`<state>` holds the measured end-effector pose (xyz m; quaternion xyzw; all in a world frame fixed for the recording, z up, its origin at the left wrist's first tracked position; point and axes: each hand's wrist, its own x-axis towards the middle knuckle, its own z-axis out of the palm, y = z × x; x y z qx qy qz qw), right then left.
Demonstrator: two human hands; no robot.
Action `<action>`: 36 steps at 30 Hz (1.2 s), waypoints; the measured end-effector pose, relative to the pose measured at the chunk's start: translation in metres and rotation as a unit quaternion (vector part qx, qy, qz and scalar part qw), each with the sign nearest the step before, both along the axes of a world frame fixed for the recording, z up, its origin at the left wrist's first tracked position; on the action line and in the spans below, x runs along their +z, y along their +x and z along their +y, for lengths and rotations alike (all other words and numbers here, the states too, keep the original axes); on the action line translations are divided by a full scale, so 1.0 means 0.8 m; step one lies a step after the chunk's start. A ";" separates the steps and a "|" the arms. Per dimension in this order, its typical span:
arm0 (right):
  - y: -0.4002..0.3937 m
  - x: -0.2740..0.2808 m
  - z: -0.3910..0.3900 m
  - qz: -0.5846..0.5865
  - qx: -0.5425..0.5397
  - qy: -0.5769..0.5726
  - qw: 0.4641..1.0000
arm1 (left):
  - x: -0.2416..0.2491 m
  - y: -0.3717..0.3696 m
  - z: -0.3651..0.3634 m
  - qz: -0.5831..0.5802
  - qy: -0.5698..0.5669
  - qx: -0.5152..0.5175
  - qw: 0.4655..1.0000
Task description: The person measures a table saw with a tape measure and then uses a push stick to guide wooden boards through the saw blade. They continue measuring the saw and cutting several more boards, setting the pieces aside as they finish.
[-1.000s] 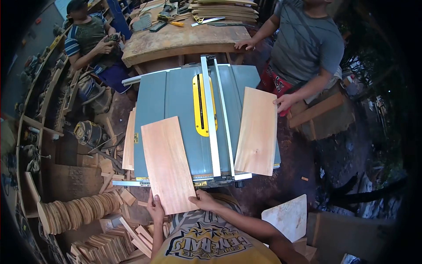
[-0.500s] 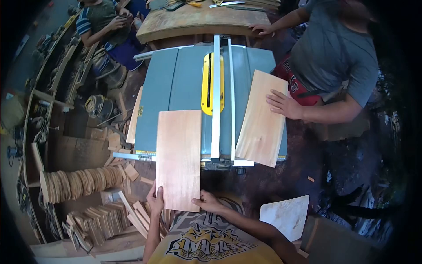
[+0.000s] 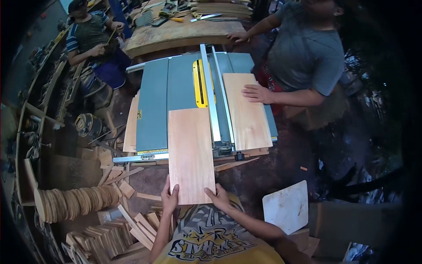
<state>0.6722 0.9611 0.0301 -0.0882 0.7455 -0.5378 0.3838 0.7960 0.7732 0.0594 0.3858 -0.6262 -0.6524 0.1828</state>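
Board (image 3: 192, 156), one, between two hands (image 3: 170, 196)

From my head, my camera looked forward and steeply down, close above my left hand (image 3: 169, 196) and right hand (image 3: 220, 198), across the saw table (image 3: 154, 101) toward the farther workbench (image 3: 184, 35); the dark outer edges seemed unclear.

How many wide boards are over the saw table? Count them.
2: the held board, over the near edge of the saw table; the other board, on its right, under a co-worker's hand.
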 end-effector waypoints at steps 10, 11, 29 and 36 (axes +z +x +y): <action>0.033 0.032 -0.010 0.172 -0.150 -0.059 0.972 | 0.036 0.019 -0.015 -0.006 -0.065 -0.252 0.965; 0.037 0.035 -0.010 0.153 -0.161 -0.057 0.973 | 0.046 0.021 -0.018 -0.034 -0.100 -0.272 0.957; 0.005 -0.008 0.013 0.015 -0.080 0.066 0.995 | 0.031 0.054 0.024 -0.076 -0.204 -0.247 0.944; 0.000 -0.006 0.012 0.134 -0.042 0.087 0.986 | 0.026 0.062 0.050 -0.077 -0.192 -0.173 0.963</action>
